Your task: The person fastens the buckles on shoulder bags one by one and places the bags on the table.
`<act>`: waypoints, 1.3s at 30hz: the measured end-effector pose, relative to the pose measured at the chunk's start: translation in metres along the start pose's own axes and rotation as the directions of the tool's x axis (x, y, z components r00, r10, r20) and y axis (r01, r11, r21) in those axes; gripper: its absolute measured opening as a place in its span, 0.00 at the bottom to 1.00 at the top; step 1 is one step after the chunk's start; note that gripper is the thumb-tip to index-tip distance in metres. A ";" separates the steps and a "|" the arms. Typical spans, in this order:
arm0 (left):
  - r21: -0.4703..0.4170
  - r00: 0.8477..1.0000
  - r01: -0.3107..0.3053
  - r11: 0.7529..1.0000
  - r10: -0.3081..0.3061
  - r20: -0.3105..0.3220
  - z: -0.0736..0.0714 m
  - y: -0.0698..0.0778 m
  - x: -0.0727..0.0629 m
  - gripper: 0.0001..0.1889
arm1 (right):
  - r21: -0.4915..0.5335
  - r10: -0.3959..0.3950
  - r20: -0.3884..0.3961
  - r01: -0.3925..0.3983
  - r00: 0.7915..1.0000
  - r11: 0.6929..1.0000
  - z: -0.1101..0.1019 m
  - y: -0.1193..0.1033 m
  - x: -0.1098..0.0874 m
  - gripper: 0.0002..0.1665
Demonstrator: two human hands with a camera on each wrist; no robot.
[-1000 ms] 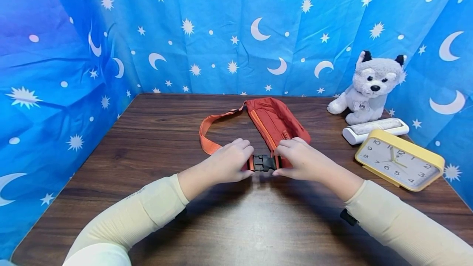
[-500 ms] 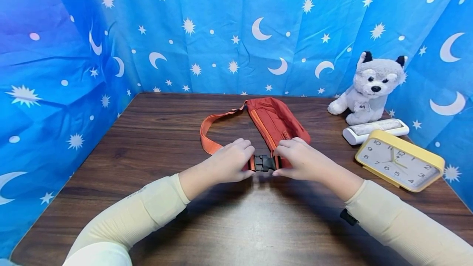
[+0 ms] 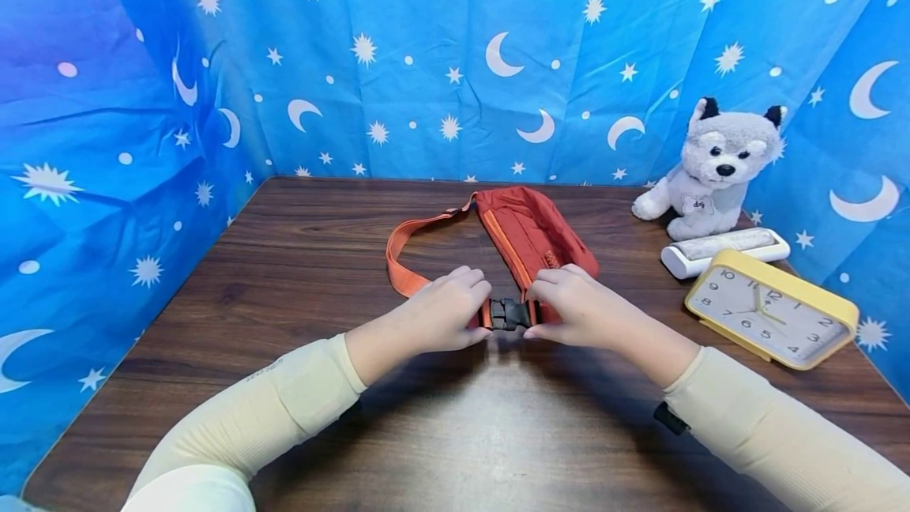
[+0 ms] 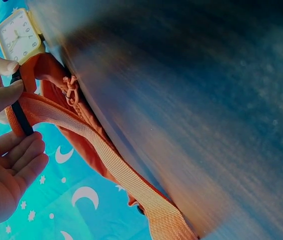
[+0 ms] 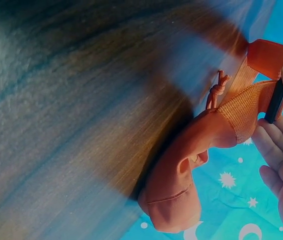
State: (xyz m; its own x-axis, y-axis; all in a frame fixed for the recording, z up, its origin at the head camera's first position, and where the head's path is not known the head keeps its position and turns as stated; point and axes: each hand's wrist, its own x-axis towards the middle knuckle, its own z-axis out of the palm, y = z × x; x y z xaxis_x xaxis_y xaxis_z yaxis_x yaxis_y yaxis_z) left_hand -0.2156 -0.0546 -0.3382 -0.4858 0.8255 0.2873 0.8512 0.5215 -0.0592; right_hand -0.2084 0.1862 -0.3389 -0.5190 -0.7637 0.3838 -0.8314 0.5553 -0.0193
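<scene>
A red-orange waist bag (image 3: 536,227) lies on the table, its orange strap (image 3: 402,251) looping out to the left. In front of the bag the two halves of its black side-release buckle (image 3: 509,314) are joined. My left hand (image 3: 448,310) pinches the buckle's left end between thumb and fingers, where the strap threads through. At the right end my right hand (image 3: 579,306) pinches the other half the same way. In the left wrist view the orange webbing (image 4: 96,135) runs from the buckle down to the tabletop. The right wrist view shows the bag's end (image 5: 174,195) and a knotted zipper pull (image 5: 217,90).
A yellow alarm clock (image 3: 771,310) stands at the right, near my right forearm. Behind it are a white oblong case (image 3: 725,251) and a grey-and-white plush dog (image 3: 725,168). Blue star-and-moon cloth (image 3: 426,22) hangs around the wooden table (image 3: 306,235).
</scene>
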 end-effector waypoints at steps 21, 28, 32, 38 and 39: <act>0.009 1.000 -0.013 1.000 0.013 -0.007 0.001 0.002 0.002 0.18 | 0.001 -0.002 -0.010 0.002 1.000 1.000 0.003 0.000 0.000 0.25; 0.010 0.999 -0.023 1.000 0.023 -0.030 0.002 0.001 0.001 0.18 | 0.027 0.018 0.008 -0.018 1.000 0.999 0.001 0.000 0.000 0.26; 0.009 0.998 -0.024 1.000 0.025 -0.050 0.003 0.000 0.001 0.18 | 0.040 0.021 0.020 -0.022 1.000 0.999 0.000 0.001 -0.001 0.27; 0.000 0.998 -0.021 1.000 0.020 -0.066 0.004 -0.001 0.001 0.18 | 0.058 0.035 0.039 -0.037 0.999 0.998 0.000 0.002 -0.001 0.27; -0.002 0.998 -0.020 1.000 0.020 -0.067 0.004 -0.001 0.001 0.18 | 0.061 0.039 0.042 -0.041 0.998 0.997 0.001 0.002 -0.001 0.27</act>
State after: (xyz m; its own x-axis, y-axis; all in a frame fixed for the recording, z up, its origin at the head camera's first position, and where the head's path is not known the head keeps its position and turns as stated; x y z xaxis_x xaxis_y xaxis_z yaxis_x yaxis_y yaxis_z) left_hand -0.2180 -0.0536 -0.3418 -0.4545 0.8195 0.3491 0.8612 0.5044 -0.0628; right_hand -0.2092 0.1879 -0.3399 -0.5588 -0.7547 0.3437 -0.8198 0.5653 -0.0917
